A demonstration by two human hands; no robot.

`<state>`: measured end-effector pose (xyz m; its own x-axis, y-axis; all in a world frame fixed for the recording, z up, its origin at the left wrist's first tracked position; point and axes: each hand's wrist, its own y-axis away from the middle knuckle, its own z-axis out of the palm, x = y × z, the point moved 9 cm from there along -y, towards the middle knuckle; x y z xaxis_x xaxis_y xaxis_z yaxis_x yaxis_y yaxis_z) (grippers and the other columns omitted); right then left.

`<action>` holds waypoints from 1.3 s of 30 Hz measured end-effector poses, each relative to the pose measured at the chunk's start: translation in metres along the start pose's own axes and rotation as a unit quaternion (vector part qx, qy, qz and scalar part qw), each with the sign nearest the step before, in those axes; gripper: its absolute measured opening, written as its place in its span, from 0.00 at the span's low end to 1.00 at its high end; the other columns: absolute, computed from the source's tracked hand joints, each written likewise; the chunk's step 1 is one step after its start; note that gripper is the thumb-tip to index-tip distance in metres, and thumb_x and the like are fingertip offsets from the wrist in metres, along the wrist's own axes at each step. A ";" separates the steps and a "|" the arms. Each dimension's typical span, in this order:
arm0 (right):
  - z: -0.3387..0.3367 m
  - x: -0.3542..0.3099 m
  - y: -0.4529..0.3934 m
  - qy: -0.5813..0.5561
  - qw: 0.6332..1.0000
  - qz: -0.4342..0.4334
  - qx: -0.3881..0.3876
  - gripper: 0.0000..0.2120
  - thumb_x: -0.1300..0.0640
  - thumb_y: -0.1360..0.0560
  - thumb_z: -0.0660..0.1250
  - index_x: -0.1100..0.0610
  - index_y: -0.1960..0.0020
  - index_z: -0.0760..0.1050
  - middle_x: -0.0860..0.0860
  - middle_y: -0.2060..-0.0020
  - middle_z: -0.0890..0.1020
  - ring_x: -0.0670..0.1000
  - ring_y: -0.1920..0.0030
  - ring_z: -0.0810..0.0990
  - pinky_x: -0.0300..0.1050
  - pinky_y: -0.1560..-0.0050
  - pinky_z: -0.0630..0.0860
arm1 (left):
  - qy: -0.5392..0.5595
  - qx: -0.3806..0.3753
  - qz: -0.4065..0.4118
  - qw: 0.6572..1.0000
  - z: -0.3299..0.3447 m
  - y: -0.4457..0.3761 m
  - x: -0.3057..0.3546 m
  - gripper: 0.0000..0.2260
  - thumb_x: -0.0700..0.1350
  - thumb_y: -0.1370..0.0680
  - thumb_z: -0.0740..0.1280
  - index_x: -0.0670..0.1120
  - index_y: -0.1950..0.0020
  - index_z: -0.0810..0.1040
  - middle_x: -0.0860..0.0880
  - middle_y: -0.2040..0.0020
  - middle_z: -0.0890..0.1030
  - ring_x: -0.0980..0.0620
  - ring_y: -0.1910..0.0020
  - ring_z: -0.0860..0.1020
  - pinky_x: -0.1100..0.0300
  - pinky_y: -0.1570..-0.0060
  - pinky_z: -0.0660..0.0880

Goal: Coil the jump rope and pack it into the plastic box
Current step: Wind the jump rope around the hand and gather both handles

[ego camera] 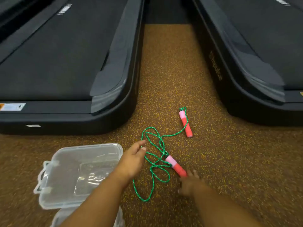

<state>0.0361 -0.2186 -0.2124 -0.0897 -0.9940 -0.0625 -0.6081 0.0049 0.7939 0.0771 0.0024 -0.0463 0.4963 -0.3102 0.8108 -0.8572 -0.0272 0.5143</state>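
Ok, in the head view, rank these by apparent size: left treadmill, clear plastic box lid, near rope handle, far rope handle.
1. Left treadmill, by far.
2. Clear plastic box lid.
3. Near rope handle and far rope handle: they look alike, and the near one sits closer to the camera, so no ranking between them.

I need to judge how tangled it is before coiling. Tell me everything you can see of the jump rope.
The jump rope is a green braided cord with lighter flecks, ending in two handles, each pink at the cord end and red below, seemingly foam-covered. It lies uncoiled on the speckled floor in loose, overlapping loops. The far handle lies between the treadmills; the near handle has the right hand at its red end. The left hand, fingers open, reaches the loops beside the clear plastic box.
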 end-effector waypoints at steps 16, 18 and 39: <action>-0.129 -0.099 0.189 -0.642 0.743 -0.177 0.065 0.13 0.67 0.29 0.67 0.54 0.50 0.68 0.61 0.53 0.81 0.54 0.73 0.80 0.39 0.76 0.72 | 0.367 -0.084 -0.218 0.900 0.032 0.054 0.034 0.27 0.61 0.23 0.59 0.38 0.41 0.74 0.36 0.50 0.78 0.40 0.58 0.78 0.50 0.58 0.75; -0.141 -0.103 0.238 -0.587 0.769 -0.232 0.101 0.20 0.62 0.35 0.70 0.52 0.48 0.66 0.60 0.52 0.81 0.60 0.65 0.83 0.44 0.73 0.78 | 0.441 -0.105 -0.163 0.876 0.022 0.073 0.070 0.24 0.60 0.23 0.59 0.38 0.52 0.75 0.36 0.60 0.78 0.40 0.65 0.79 0.50 0.63 0.77; -0.116 -0.101 0.492 -0.540 0.723 -0.422 0.087 0.06 0.55 0.41 0.64 0.57 0.70 0.76 0.52 0.77 0.76 0.42 0.80 0.72 0.30 0.78 0.67 | 0.418 -0.144 0.210 0.872 -0.061 0.372 0.274 0.16 0.53 0.19 0.56 0.46 0.62 0.71 0.52 0.74 0.62 0.57 0.81 0.60 0.65 0.82 0.59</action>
<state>-0.1622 -0.1280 0.2547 -0.1353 0.0136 -0.9907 -0.8870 -0.4471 0.1150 -0.0974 -0.0345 0.3839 0.1768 0.5701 0.8024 -0.9772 0.1990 0.0739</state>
